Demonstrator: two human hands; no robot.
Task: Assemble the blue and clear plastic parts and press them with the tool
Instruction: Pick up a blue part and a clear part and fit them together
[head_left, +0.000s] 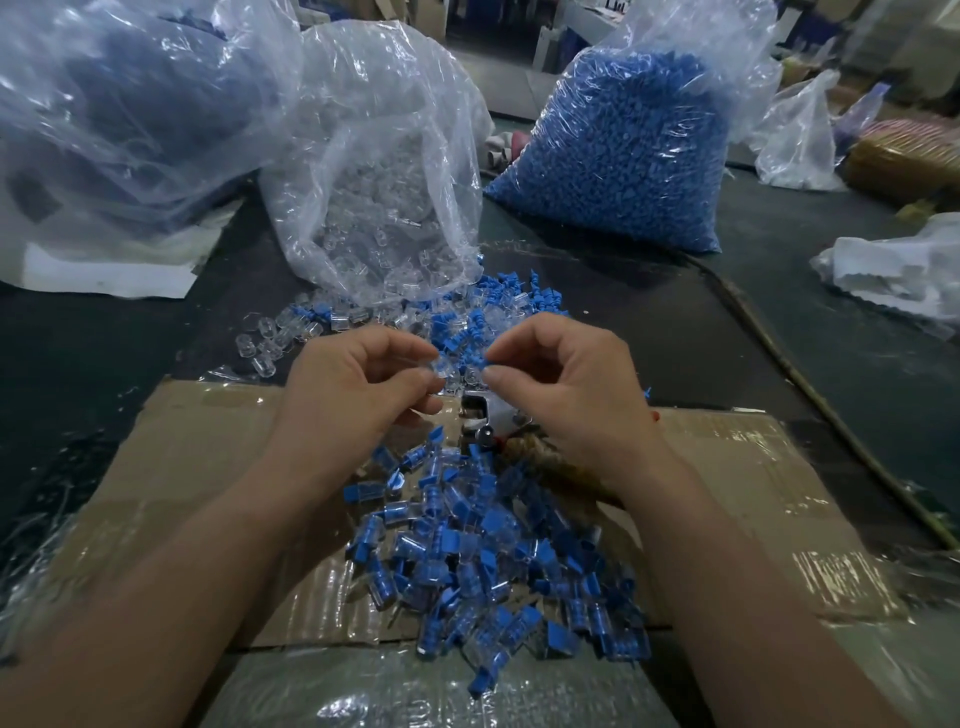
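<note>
Well, we've got both hands up at ctr frame, fingers curled, tips nearly meeting. Our left hand (363, 387) pinches a small clear plastic part (438, 367) btwn thumb & forefinger: glossy, see-through, rounded, w/ a bit of blue showing in it. Our right hand (563, 384) has thumb against forefinger just beside that part; we can't tell if it holds anything.

Just below & btwn the hands sits the tool (475, 415), shiny metal, mostly hidden. Lower ctr, a heap of assembled pieces (493, 551), blue cores in clear shells, lies on taped brown cardboard (208, 457). Above the hands, loose blue parts (470, 319), ribbed & matte, mix w/ clear caps. Upper ctr: crinkly transparent bag of clear parts (384, 197). Upper right: bag of blue parts (623, 150).
</note>
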